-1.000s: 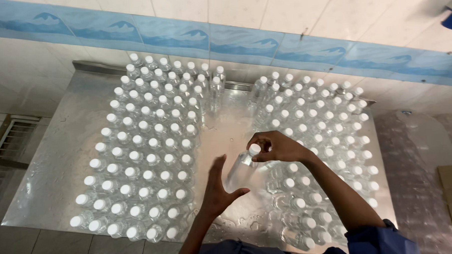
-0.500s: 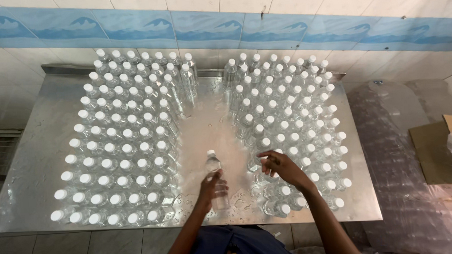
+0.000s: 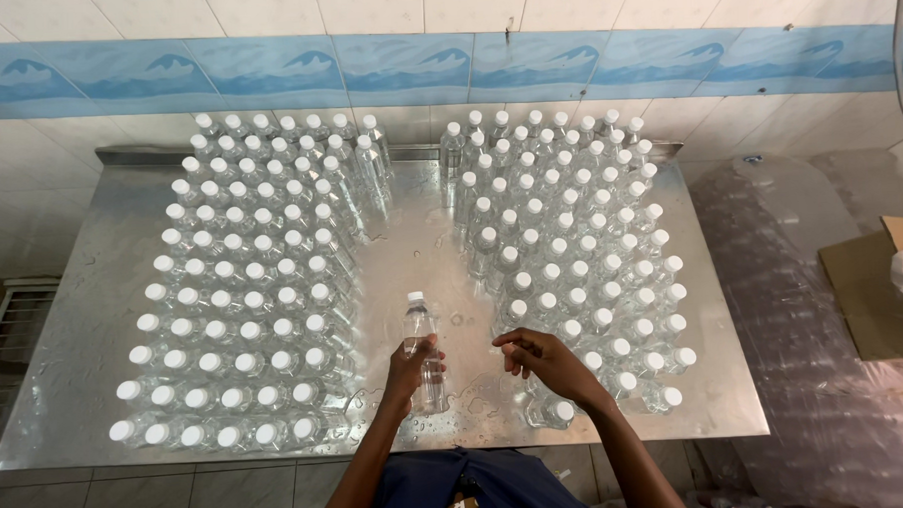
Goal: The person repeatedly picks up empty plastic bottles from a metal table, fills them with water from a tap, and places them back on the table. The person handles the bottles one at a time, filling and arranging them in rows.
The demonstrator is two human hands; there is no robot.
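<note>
My left hand [image 3: 410,370] grips a clear plastic bottle [image 3: 421,350] with a white cap, held upright in the gap between two blocks of bottles on a wet steel table [image 3: 84,327]. My right hand [image 3: 543,358] hovers just right of it with fingers loosely curled, holding nothing, above the near edge of the right bottle block [image 3: 572,270]. The left bottle block [image 3: 253,291] stands a little to the left of my left hand.
A tiled wall with a blue patterned band [image 3: 405,70] runs behind the table. Clear plastic wrap [image 3: 803,302] lies at the right, beside brown cardboard [image 3: 878,289]. A floor grate [image 3: 14,319] sits at the left.
My right hand let go of the bottle's cap and moved right. My left hand closed around the bottle, which now stands in the middle gap. The view shifted to take in the whole table.
</note>
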